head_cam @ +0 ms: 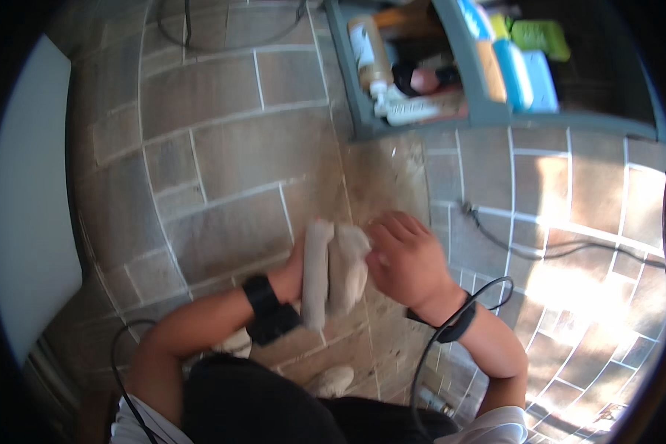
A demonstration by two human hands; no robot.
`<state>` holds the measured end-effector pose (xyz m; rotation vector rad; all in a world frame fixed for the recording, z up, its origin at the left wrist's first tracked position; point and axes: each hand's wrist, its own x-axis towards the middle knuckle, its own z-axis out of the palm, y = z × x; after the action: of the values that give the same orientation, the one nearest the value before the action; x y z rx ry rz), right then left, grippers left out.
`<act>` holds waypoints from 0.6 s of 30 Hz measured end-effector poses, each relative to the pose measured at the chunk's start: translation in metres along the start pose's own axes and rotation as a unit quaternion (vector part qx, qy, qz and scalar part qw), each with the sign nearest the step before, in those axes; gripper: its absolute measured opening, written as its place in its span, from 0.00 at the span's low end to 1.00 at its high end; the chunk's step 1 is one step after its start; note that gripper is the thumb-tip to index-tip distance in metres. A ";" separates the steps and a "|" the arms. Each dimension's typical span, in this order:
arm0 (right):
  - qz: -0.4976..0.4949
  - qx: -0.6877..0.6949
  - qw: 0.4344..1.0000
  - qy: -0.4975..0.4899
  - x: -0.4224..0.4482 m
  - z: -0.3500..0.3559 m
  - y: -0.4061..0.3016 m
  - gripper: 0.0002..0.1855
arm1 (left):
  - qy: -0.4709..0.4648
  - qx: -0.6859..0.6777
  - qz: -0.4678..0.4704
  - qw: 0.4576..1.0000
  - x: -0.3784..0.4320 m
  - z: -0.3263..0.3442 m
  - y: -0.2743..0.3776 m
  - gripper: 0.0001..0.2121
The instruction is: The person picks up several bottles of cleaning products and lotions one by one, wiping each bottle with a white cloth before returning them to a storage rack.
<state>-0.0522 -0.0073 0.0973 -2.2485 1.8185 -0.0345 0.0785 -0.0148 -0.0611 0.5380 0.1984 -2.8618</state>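
Note:
My left hand (294, 266) grips a pale beige, two-part object (347, 272) from its left side, in front of my body. Two long, rounded pieces lie side by side with a dark gap between them. Blur leaves it unsettled whether it is a pair of shoes or folded cloth. To its right, my right hand (405, 258) is raised with curled fingers, close to the object's upper right edge. Whether those fingers pinch the edge cannot be made out. Both wrists wear black straps, and a thin black cable runs along my right forearm.
Stone-patterned tiles (222, 155) cover the floor. A grey-blue open shelf unit (488, 119) holds a brown pump bottle (369, 55) and several colourful packages. A black cable (533, 255) with a plug lies at right. A white panel (33, 194) stands at left. Sunlight washes out the right side.

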 end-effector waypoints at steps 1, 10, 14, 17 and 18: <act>0.019 0.024 0.999 -0.013 -0.036 -0.002 0.015 0.13 | 0.025 0.023 -0.031 0.999 0.003 -0.010 0.003 0.28; 0.547 0.012 0.837 0.010 -0.417 -0.041 0.090 0.10 | -0.133 -0.052 -0.090 0.986 -0.018 -0.022 -0.022 0.28; 0.724 0.012 0.685 0.073 -0.579 0.019 0.052 0.12 | 0.031 0.193 -0.064 0.979 -0.067 -0.050 -0.039 0.24; 0.765 0.011 0.642 0.051 -0.650 0.086 -0.007 0.12 | 0.130 0.766 -0.116 0.618 -0.103 -0.052 0.007 0.23; 0.758 0.008 0.650 0.054 -0.670 0.113 -0.023 0.12 | 0.047 0.879 -0.172 0.443 -0.102 -0.043 0.023 0.23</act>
<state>-0.1583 0.6639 0.0849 -0.0806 3.0138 0.1198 0.1909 -0.0101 -0.0649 0.8237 -3.0562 -1.9426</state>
